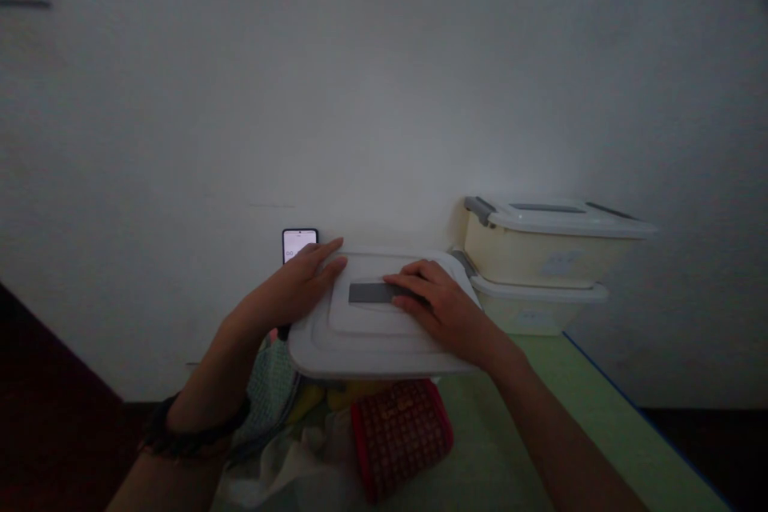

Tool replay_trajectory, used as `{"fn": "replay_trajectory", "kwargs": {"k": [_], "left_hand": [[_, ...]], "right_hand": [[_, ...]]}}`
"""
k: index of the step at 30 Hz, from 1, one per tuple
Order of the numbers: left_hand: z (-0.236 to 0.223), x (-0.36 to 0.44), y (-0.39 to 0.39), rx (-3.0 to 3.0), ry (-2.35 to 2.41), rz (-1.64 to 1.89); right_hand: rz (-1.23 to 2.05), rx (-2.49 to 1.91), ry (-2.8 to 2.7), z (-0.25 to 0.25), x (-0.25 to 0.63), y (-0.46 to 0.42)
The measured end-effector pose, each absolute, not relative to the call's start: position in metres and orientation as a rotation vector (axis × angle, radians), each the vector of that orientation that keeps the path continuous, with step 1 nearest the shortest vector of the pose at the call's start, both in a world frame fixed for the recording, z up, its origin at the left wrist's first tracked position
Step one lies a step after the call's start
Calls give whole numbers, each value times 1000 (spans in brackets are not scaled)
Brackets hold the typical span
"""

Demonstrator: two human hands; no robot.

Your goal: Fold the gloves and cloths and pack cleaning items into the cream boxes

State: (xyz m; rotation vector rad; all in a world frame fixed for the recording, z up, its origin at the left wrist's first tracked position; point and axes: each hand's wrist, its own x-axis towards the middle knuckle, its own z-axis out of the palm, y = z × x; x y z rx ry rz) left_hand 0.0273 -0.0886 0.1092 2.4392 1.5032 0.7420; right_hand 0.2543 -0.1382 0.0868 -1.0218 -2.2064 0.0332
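Observation:
A white plastic lid [372, 344] with a rounded rim and a grey handle [366, 293] is in front of me at the middle of the view. My left hand [303, 280] lies along the lid's left edge, fingers stretched out and slightly apart. The fingers and thumb of my right hand [435, 304] are bent around the right part of the grey handle. Whether a box sits beneath the lid is hidden. Just below its front edge, nearer to me, lies a red checked pouch [402, 436].
Two cream storage boxes with white lids, an upper box [540, 252] and a lower box [528, 316], are stacked right against the wall. A lit phone [298, 242] leans on the wall at left. Cloths [270, 384] lie on the green table surface [558, 384].

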Motion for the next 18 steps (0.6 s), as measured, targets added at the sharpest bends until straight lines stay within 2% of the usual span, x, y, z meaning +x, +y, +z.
{"fn": "replay_trajectory", "kwargs": {"k": [10, 18], "left_hand": [[120, 33, -96, 2297, 1339, 1028], [136, 37, -117, 1588, 985, 1325]], "right_hand": [[-26, -990, -2169, 92, 261, -140], [-117, -1000, -2009, 102, 275, -144]]}}
